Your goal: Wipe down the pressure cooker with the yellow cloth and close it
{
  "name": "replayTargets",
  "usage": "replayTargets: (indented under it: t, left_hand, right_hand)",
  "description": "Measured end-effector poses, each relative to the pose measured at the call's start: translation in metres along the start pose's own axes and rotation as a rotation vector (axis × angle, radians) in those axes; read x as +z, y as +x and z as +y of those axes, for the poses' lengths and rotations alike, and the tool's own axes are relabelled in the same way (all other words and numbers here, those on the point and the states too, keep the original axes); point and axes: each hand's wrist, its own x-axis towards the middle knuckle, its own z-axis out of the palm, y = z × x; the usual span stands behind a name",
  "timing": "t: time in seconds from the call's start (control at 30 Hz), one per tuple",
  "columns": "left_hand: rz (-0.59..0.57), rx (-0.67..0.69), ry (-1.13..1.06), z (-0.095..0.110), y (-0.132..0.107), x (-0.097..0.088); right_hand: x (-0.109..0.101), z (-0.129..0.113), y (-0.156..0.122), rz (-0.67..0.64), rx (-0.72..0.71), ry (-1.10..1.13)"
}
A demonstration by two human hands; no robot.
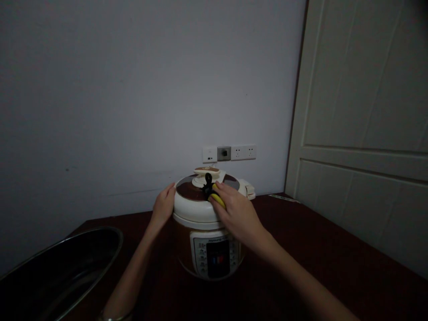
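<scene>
An electric pressure cooker (197, 211) stands upright on the dark red table, its lid on and its button panel facing me. My left hand (164, 204) is against the left side of the lid, its fingers curled round the rim and partly hidden behind it. Over the lid's front right, my right hand (236, 209) is closed on a small yellow and black object (219, 199). A black loop sticks up from that object; its kind is not clear. Behind it, the lid's white and brown handle (206, 171) shows.
A large dark basin with a shiny rim (115, 232) is at the lower left. Wall sockets (243, 152) are just above the cooker, and a knobbed plate (224, 153) sits beside them. A pale panelled door (361, 133) bounds the table (310, 249) on the right.
</scene>
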Motion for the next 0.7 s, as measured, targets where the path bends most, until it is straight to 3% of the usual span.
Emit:
replayTargets:
  t: [0.1,0.2,0.3,0.4,0.5,0.7]
  left_hand:
    - [-0.023,0.032,-0.002,0.001,-0.001,0.0]
    - [-0.013,0.029,0.001,0.001,-0.001,0.0]
    - [-0.006,0.01,0.009,0.002,-0.002,0.0]
    - [0.004,-0.007,0.017,0.004,-0.002,0.0]
    - [0.011,-0.011,0.03,0.005,-0.002,0.0]
    - [0.014,-0.015,0.038,0.002,-0.002,0.0]
  right_hand:
    - [0.001,-0.002,-0.008,-0.007,-0.056,0.018]
    - [0.002,0.013,-0.003,-0.004,-0.066,0.042]
    - [0.002,0.036,0.012,-0.014,0.06,0.0]
    - [0.004,0.064,0.034,-0.141,0.238,-0.036]
    - [0.008,0.088,0.057,-0.261,0.318,-0.066]
    - [0.017,0.103,0.076,-0.253,0.431,-0.155]
